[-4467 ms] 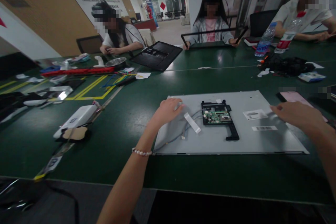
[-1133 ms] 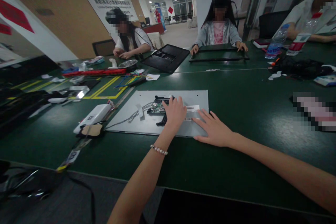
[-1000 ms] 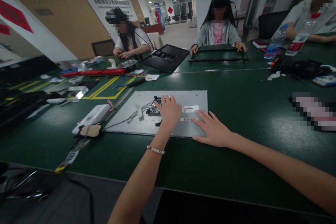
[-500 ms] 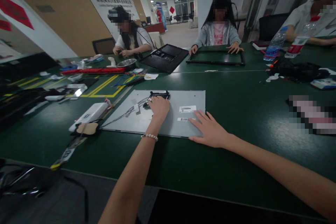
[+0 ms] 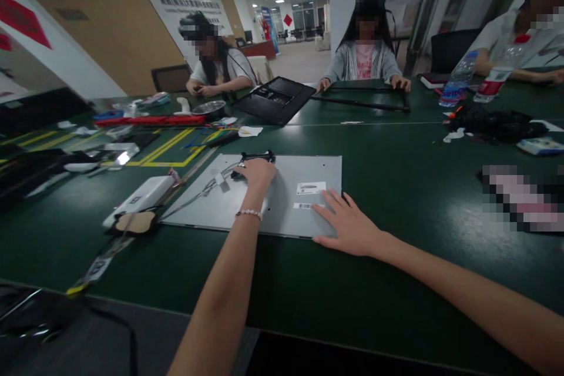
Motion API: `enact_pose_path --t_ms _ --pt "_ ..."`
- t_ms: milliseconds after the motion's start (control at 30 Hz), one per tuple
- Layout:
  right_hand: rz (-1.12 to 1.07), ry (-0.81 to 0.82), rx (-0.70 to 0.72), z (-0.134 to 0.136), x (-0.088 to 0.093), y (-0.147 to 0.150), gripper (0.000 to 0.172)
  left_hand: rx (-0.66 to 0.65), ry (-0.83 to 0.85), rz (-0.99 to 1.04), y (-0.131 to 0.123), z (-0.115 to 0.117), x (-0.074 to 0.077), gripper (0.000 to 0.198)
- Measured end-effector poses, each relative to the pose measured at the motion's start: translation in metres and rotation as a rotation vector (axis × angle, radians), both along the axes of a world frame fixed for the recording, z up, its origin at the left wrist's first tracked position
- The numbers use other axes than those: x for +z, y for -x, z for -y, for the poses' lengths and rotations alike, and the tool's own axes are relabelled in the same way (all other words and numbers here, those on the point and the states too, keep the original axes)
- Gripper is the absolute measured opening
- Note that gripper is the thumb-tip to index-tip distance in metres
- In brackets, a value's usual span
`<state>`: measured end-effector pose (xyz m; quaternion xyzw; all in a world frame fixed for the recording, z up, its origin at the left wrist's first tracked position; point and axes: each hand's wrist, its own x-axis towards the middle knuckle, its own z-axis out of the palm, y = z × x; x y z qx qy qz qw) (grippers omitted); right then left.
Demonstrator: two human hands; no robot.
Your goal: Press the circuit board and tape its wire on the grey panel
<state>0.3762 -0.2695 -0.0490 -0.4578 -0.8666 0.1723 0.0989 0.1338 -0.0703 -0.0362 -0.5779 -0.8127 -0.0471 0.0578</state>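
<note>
A person's left hand (image 5: 259, 171), a beaded bracelet (image 5: 248, 212) at its wrist, arches over a black, hard-edged bracket (image 5: 258, 156) on the far part of a smooth grey panel (image 5: 286, 221); its fingertips are hidden, so whether they grip cannot be told. The right hand (image 5: 351, 226), holding nothing, splays palm down over the panel's near right corner, by two white labels (image 5: 311, 188). Thin grey cables (image 5: 194, 204) trail from the bracket toward the near left corner. A rounded white box (image 5: 141, 195) sits left of the panel on the glossy green table (image 5: 396, 188). Opposite, a co-worker's hands (image 5: 400, 83) touch a slim, black rectangular frame (image 5: 361, 104).
</note>
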Motion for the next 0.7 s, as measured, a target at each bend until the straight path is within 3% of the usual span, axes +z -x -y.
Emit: enact_pose_path --t_ms 133,233,500,600,700 --pt "-0.008 0.029 0.001 0.000 0.005 0.001 0.089 -0.142 -0.043 0.033 0.004 -0.017 0.009 0.045" --pt "-0.011 0.055 0.001 -0.001 0.008 0.002 0.089 -0.257 0.050 0.089 0.009 -0.032 0.011 0.045" --pt "-0.005 0.068 0.002 -0.002 0.007 0.004 0.090 -0.314 0.121 0.193 0.021 -0.044 0.010 0.056" --pt "-0.008 0.067 0.002 -0.002 0.006 0.003 0.089 -0.296 0.057 0.241 0.030 -0.043 0.020 0.062" --pt "-0.011 0.066 0.003 -0.001 0.005 0.003 0.089 -0.183 -0.002 0.208 0.057 -0.043 0.037 0.058"
